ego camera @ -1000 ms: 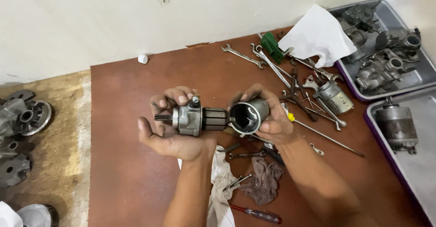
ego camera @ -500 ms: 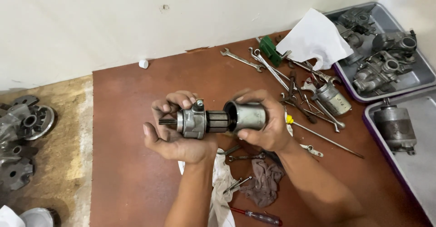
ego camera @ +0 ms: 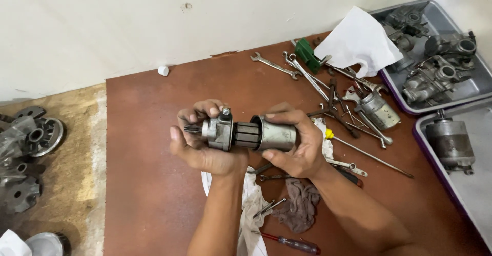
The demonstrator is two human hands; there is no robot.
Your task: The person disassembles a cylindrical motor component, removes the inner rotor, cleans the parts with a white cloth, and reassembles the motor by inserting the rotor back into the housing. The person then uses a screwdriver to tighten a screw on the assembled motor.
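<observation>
The left hand wraps tight around a grey metal end piece with a small toothed shaft poking out toward the left of the frame. The right hand is closed around a shiny metal can. Between the two parts a dark ribbed core shows. The can sits over one end of the core, and a strip of the core is bare. All of this is held up in the middle of the frame, above the brown mat.

It looks like the step in hand is fitting the can and the end piece together over the core. The next move seems to call for keeping both parts in one straight line, so the can does not tilt or jam on the core. Both hands need a firm hold.

Just under the hands lie a white rag and a grey rag. A red screwdriver lies at the bottom middle. To the right of the hands is a pile of wrenches, a long thin rod with a yellow bit, and a small metal cylinder. At the upper right is a grey tray with engine parts and a white paper partly over it. A second tray at the right edge holds another round motor. At the left edge, round metal plates lie on the bare floor.
</observation>
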